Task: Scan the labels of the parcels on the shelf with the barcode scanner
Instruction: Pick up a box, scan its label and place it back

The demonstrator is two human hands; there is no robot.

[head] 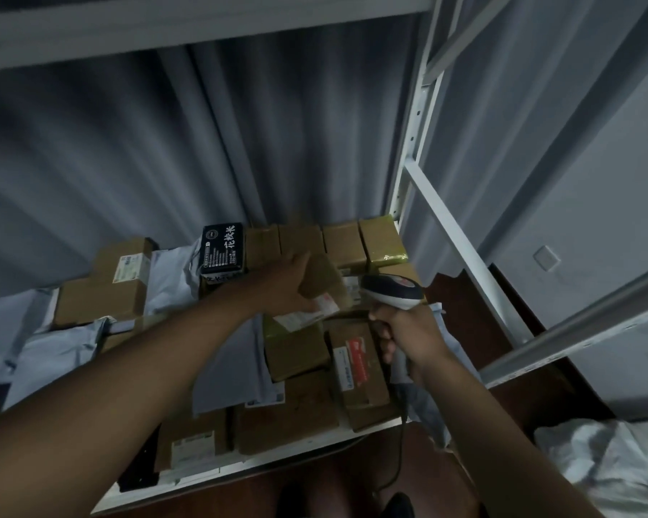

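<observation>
The head view is filled by a white metal shelf (352, 433) stacked with brown cardboard parcels and grey plastic mailers. Toward the left, a small brown cardboard parcel (320, 280) is gripped by the left hand (289, 284), fingers curled round it and lifted above the pile, its white label (307, 312) turned downward and rightward. On the right, a white-and-dark handheld barcode scanner (391, 289) is clasped by the right hand (401, 330), aimed at that label. A single scan appears to be in hand; next, the label needs to be squared to the scanner head.
</observation>
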